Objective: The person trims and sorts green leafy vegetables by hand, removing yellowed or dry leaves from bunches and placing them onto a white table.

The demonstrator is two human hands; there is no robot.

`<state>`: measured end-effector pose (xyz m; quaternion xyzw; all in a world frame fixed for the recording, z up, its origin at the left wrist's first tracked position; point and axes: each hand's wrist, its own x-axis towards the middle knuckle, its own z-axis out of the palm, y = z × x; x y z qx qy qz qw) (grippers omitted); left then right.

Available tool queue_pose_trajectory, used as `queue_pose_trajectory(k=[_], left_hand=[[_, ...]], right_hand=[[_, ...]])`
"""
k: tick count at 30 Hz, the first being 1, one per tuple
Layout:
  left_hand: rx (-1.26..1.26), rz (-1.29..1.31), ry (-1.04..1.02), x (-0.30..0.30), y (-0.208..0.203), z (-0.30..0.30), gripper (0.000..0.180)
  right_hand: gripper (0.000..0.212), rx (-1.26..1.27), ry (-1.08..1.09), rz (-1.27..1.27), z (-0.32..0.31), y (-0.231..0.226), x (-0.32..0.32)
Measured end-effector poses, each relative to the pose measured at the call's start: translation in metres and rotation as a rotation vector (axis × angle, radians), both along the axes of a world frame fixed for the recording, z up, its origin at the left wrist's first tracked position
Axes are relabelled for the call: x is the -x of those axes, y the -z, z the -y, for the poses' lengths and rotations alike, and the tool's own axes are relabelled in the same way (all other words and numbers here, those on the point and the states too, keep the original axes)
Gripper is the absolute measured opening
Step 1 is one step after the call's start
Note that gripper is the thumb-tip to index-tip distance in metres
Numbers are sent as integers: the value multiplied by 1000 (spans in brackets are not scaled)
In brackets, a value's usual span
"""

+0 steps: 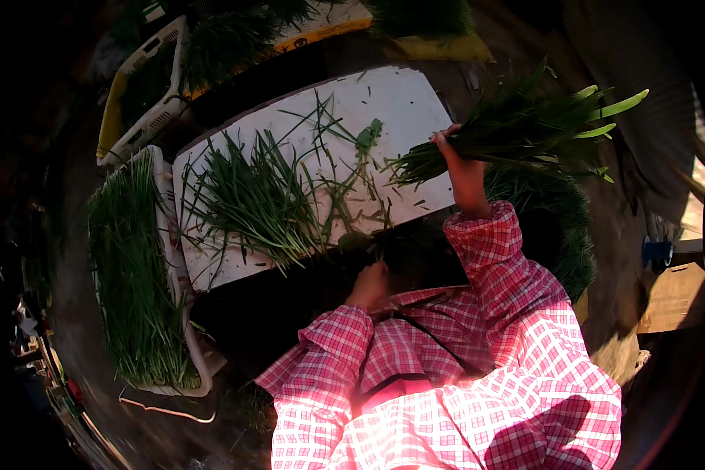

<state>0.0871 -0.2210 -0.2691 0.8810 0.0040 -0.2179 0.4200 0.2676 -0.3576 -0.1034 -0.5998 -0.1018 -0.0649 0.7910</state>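
My right hand (464, 174) is closed round a thick bunch of garlic chives (529, 129), held over the right end of a white board (406, 94). Its cut ends point left over the board, and the leaves fan out to the right. In shadow by the board's near edge, my left hand (370, 285) is curled shut in front of my body; what it holds, if anything, I cannot make out. A loose heap of chives (262, 196) lies across the board's left half. Stray stalks, short clippings and a small leafy green piece (368, 135) are scattered nearer the middle.
Left of the board stands a pale crate (182, 313) packed with chives. Behind it is a white and yellow crate (145, 129). More green bunches (423, 16) lie at the far side. Another large bundle (576, 227) sits by my right arm, with a cardboard box (674, 296) farther right.
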Motion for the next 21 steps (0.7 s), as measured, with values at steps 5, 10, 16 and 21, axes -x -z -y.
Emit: queue_pose_trajectory(k=[5, 10, 16, 21], left_hand=[[-240, -288, 171, -8, 25, -7, 34], [-105, -188, -13, 4, 28, 4, 40], [125, -165, -110, 7, -83, -13, 39], [543, 107, -557, 21, -90, -11, 33]], right_hand=[[10, -119, 34, 54, 12, -24, -14], [10, -53, -10, 98, -18, -48, -59], [15, -39, 41, 63, -108, -5, -121], [15, -42, 67, 165, -156, 11, -151]])
